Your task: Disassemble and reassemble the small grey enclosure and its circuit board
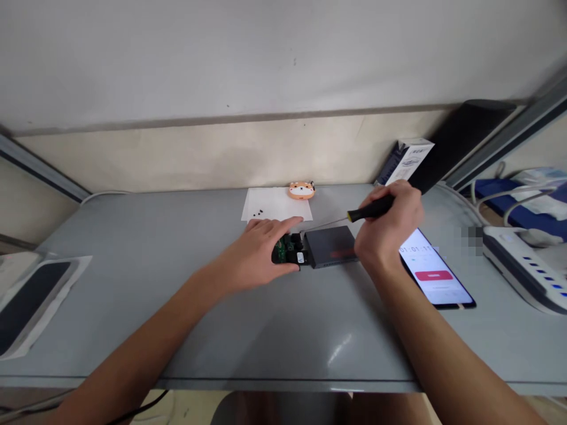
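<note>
Left hand [259, 251] holds a green circuit board [281, 251] between spread fingers; right hand [394, 221] grips a black-handled steel screwdriver [374, 209]; firm bracing, light pressure should suit

Via the head-worn camera, I look forward and down from behind and above the fingers [287, 225], well apart.

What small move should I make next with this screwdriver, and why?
Perhaps steady the screwdriver tip before applying force: your right hand holds it slanted, its end by the dark case near the circuit board, contact unclear, and your left hand grasps the board.
</note>
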A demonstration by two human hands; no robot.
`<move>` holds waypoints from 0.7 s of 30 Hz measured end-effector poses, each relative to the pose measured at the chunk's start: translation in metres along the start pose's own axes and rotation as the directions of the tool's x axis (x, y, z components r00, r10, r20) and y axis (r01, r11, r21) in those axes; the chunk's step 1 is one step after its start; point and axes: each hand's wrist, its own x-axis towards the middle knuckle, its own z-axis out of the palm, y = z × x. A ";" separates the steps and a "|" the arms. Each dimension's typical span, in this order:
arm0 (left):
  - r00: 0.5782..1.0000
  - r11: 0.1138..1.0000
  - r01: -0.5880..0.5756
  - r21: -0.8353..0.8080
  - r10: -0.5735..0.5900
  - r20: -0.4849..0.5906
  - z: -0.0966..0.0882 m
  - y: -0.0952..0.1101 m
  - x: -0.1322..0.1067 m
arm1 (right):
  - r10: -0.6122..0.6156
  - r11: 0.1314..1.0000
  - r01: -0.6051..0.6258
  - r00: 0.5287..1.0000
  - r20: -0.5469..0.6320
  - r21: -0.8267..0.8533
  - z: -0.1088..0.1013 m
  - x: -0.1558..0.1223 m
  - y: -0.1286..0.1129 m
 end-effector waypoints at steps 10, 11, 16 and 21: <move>0.993 0.998 -0.048 -0.041 0.052 0.107 0.016 -0.008 -0.065 | 0.073 0.989 -0.048 0.980 0.186 -0.140 0.002 -0.009 0.006; 0.992 0.997 -0.063 -0.040 0.067 0.109 0.021 -0.009 -0.068 | 0.069 0.986 -0.030 0.969 0.239 -0.164 0.003 -0.014 0.004; 0.988 0.992 -0.123 -0.020 0.125 0.094 0.037 -0.013 -0.068 | 0.117 0.980 -0.036 0.901 0.418 -0.196 0.008 -0.028 -0.002; 0.979 0.979 -0.201 0.037 0.200 0.030 0.043 -0.015 -0.064 | 0.113 0.982 -0.025 0.871 0.478 -0.188 0.009 -0.033 -0.001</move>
